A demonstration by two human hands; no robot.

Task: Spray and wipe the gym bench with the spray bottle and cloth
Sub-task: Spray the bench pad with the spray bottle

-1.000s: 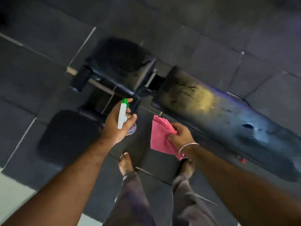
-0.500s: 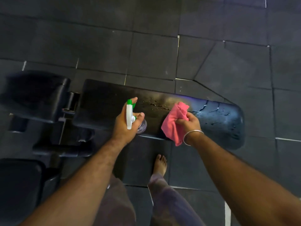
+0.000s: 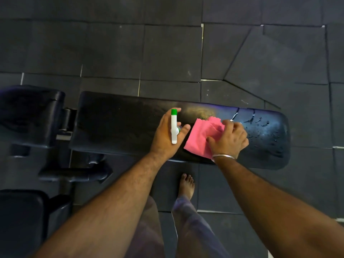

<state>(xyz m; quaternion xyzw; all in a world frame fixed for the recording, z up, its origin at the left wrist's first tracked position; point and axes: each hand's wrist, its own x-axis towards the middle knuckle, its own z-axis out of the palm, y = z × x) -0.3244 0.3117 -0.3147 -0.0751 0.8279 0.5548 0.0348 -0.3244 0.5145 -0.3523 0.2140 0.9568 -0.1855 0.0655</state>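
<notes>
- Nearest the camera, two bare forearms reach forward and down from the bottom edge toward a long black gym bench point(image 3: 130, 123) that lies across the middle of the view.
- Between the forearms, the person's trouser legs and one bare foot point(image 3: 186, 185) stand on the dark floor point(image 3: 167, 53) just in front of the bench.
- The left hand point(image 3: 165, 135) is over the bench's near half, about midway along it, with the wrist straight and the back of the hand facing up.
- Its fingers are wrapped around a spray bottle point(image 3: 174, 127), white with a green tip, and the nozzle points away from the person across the bench; the bottle's body is mostly hidden under the palm.
- The right hand point(image 3: 229, 139) is just beside the left, further along the bench toward its rounded end, with a thin metal bangle point(image 3: 223, 156) on the wrist.
- That hand is palm down with fingers spread and bent, pressing a pink cloth point(image 3: 200, 136) flat onto the bench top; the cloth lies between the two hands, one crumpled corner sticking out past the fingers.
- Beyond the right hand, the bench's rounded end is shiny, dotted with droplets and marked by cracks in its cover.
- At the bench's other end, a separate black seat pad point(image 3: 31, 116) and dark frame parts sit close by.
- Past the bench, dark floor tiles fill the top of the view.
</notes>
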